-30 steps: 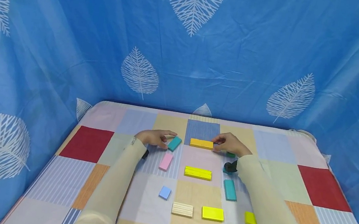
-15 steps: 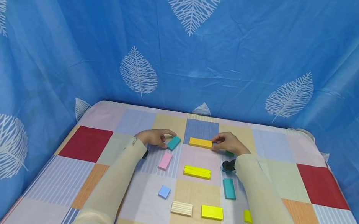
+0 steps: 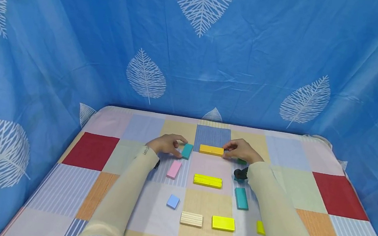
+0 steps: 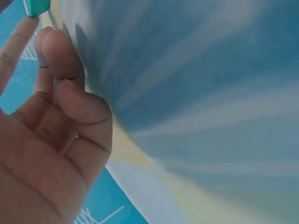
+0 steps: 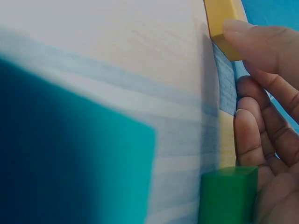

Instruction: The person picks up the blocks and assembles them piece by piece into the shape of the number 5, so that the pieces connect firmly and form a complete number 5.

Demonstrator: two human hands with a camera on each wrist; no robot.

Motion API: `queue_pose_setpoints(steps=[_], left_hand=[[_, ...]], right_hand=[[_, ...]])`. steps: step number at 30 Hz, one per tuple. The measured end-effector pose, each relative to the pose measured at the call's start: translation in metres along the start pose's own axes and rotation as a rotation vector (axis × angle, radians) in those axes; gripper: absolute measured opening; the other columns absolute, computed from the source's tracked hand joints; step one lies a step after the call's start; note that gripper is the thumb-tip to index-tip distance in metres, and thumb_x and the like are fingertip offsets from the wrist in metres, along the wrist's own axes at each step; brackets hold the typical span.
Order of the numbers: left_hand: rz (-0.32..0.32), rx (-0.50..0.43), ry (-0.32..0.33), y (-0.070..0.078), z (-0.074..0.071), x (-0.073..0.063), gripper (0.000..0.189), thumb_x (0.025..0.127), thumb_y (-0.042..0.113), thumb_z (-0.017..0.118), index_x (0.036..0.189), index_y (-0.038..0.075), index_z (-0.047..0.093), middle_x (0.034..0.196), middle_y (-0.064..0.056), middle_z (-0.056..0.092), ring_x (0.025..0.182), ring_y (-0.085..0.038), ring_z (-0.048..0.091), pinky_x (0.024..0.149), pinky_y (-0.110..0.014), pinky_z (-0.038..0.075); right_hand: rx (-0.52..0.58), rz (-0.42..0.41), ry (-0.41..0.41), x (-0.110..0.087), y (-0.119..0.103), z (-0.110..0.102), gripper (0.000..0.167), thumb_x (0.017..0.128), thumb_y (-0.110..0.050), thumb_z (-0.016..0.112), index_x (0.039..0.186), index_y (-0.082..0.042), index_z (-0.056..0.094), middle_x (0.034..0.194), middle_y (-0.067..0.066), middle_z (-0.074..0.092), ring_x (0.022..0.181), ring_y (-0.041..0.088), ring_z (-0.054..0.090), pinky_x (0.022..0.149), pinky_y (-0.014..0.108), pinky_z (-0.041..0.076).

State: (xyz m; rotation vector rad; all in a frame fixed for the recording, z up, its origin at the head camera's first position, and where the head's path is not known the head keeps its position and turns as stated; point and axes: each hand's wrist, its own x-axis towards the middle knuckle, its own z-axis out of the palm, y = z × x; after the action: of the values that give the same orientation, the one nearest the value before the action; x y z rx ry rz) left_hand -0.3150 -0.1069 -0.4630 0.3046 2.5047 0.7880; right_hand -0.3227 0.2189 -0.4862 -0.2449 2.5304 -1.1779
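Note:
My left hand [image 3: 166,144] pinches a teal block [image 3: 187,151] between index finger and thumb at its far and near ends. In the left wrist view, one fingertip touches that block at the upper left corner, while other fingers curl loosely below. My right hand [image 3: 244,151] grips the right end of an orange-yellow block [image 3: 211,150] that lies crosswise on the patchwork cloth. The right wrist view shows the thumb pressed on this block's end. A green block [image 5: 228,196] stands beside the right palm. A pink block [image 3: 174,169] lies just below the left hand.
Nearer lie a yellow block [image 3: 207,181], a teal block [image 3: 241,199], a blue square block [image 3: 173,201], a ridged wooden block [image 3: 191,219] and another yellow block [image 3: 223,223]. A yellow piece [image 3: 261,228] is partly behind the right sleeve. Blue curtains [image 3: 195,74] surround the table.
My left hand has shifted slightly right and turned the teal block from a slant to nearly straight, closer to the orange-yellow block. The right hand holds its place.

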Motion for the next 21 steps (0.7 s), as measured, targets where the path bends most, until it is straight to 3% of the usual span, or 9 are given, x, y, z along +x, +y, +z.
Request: queue_pose_setpoints(steps=[21], left_hand=[[0.007, -0.035, 0.002, 0.012, 0.009, 0.008, 0.06, 0.096, 0.019, 0.086, 0.151, 0.017, 0.061, 0.12, -0.01, 0.062, 0.11, -0.028, 0.054, 0.098, -0.041, 0.048]], right_hand=[[0.002, 0.033, -0.01, 0.001, 0.0, -0.001, 0.034, 0.094, -0.006, 0.083, 0.124, 0.008, 0.073, 0.118, 0.02, 0.069, 0.105, 0.031, 0.056, 0.101, 0.044, 0.051]])
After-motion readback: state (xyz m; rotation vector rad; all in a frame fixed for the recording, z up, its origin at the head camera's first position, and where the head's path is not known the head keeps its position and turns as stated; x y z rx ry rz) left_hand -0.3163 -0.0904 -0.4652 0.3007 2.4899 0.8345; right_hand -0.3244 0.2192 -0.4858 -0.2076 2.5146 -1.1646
